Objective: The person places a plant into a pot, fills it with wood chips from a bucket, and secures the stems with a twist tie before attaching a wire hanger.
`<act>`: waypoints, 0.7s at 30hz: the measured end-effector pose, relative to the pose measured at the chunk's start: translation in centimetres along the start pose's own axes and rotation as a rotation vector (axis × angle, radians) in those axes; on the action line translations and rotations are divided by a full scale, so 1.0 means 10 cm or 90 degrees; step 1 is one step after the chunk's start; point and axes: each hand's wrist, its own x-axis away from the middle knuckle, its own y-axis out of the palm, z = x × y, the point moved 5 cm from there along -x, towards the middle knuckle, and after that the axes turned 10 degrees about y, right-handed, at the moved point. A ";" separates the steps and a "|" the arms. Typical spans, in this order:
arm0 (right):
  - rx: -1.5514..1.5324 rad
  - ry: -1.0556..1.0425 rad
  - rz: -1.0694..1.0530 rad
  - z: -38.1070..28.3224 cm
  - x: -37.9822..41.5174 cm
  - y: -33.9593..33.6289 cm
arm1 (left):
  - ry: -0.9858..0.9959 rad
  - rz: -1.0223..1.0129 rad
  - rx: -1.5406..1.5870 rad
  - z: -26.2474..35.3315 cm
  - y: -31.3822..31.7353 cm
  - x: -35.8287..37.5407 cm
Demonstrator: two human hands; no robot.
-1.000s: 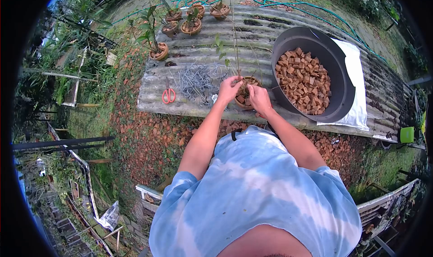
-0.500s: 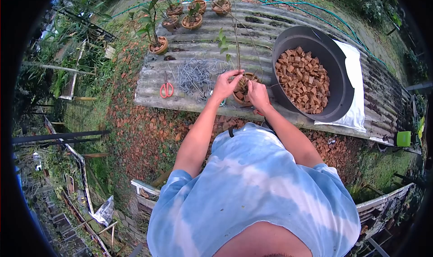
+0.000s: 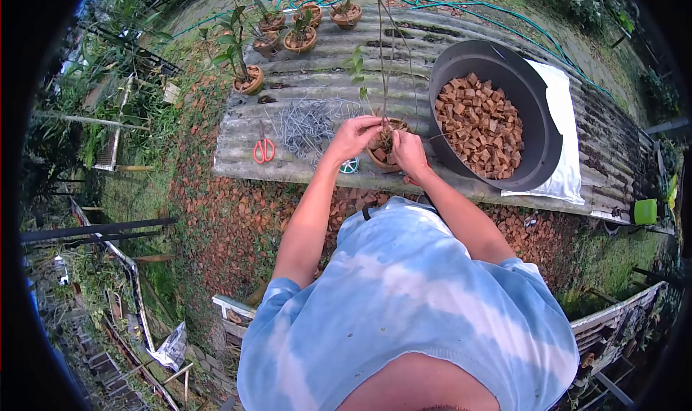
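Observation:
A clay pot (image 3: 384,162) with a plant of thin tall stems (image 3: 385,65) stands near the front edge of the corrugated sheet. My left hand (image 3: 355,135) is at the pot's upper left, its thumb and fingers pinched together at the base of the stems. On the right side of the pot, my right hand (image 3: 408,153) is closed, its fingertips at the plant's base. Whatever either hand pinches is too small to make out. A green-rimmed spool (image 3: 349,166) lies beside the pot, below my left hand.
Left of the hands are grey wire pieces (image 3: 308,122) and orange-handled scissors (image 3: 264,150). A large black tub (image 3: 537,151) of brown chunks (image 3: 481,126) stands on the right, over a white sack (image 3: 569,122). Potted plants (image 3: 248,81) line the back left, near a green hose (image 3: 468,6).
My left hand has shifted slightly down and left, and the spool beside the pot shows more fully. Both hands remain at the plant's base. The whole view has shifted a little.

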 end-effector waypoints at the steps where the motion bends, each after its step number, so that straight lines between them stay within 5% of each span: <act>1: -0.006 0.004 0.000 -0.01 0.01 -0.01 | -0.021 0.007 0.018 0.04 0.00 0.00; 4: -0.015 0.007 0.000 -0.05 0.02 -0.04 | -0.038 0.050 0.151 -0.07 -0.03 0.01; 10: 0.000 -0.004 0.010 -0.06 0.01 -0.03 | 0.030 -0.008 0.029 -0.01 -0.02 0.01; 16: -0.019 -0.016 0.010 -0.10 0.05 -0.08 | -0.123 -0.026 -0.047 0.00 0.02 -0.07; 21: -0.019 -0.015 0.018 -0.10 0.07 -0.06 | -0.079 0.033 0.049 0.00 0.05 -0.08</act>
